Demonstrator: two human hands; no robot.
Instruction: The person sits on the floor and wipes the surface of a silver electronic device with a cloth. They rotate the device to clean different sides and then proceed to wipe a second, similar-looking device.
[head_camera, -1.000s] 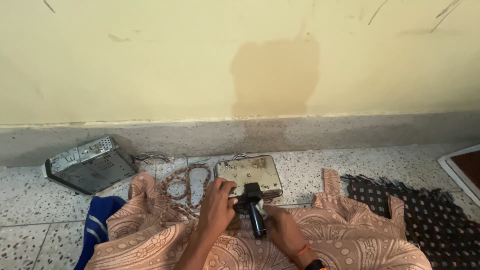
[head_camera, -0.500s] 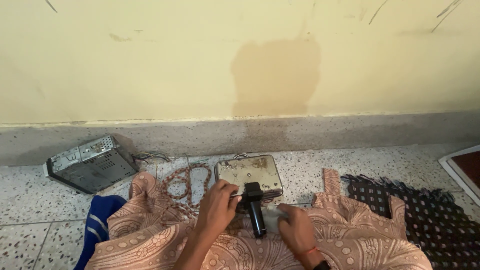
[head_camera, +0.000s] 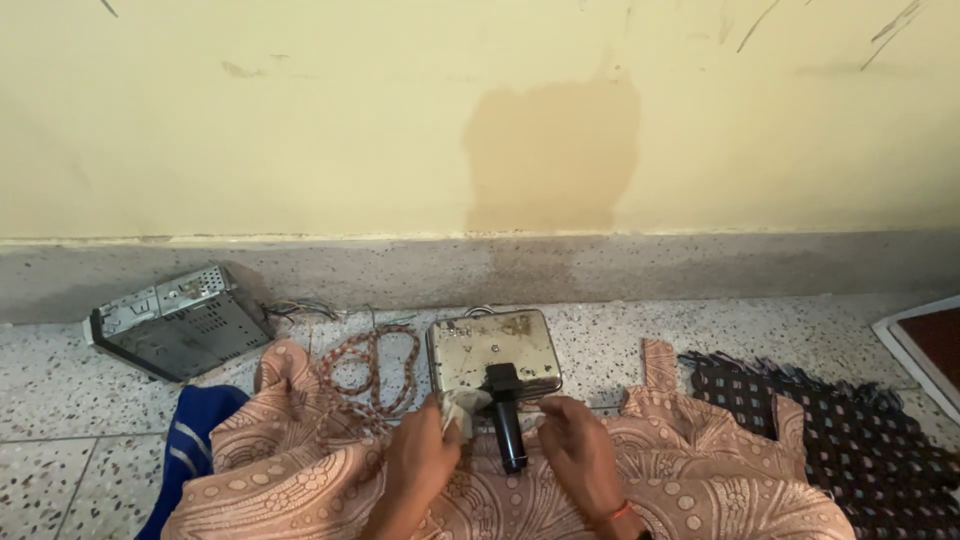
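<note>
Metal appliance (head_camera: 494, 350): shiny, dulled, rounded rectangular shell, black handle (head_camera: 506, 420) jutting toward the person. It lies on the speckled floor (head_camera: 60, 400), just below the grey skirting. Left hand (head_camera: 425, 460): fingers closed on a pale cloth (head_camera: 462, 406), pressed at the appliance's near-left corner. Right hand (head_camera: 575, 455): beside the handle, fingers curled loosely, gripping nothing visible. Left of the appliance: braided cord (head_camera: 370, 365), then a grey metal chassis with wires (head_camera: 175, 322). Right of it: dark dotted fabric (head_camera: 830, 430). Patterned peach cloth (head_camera: 700, 470) covers the lap below.
</note>
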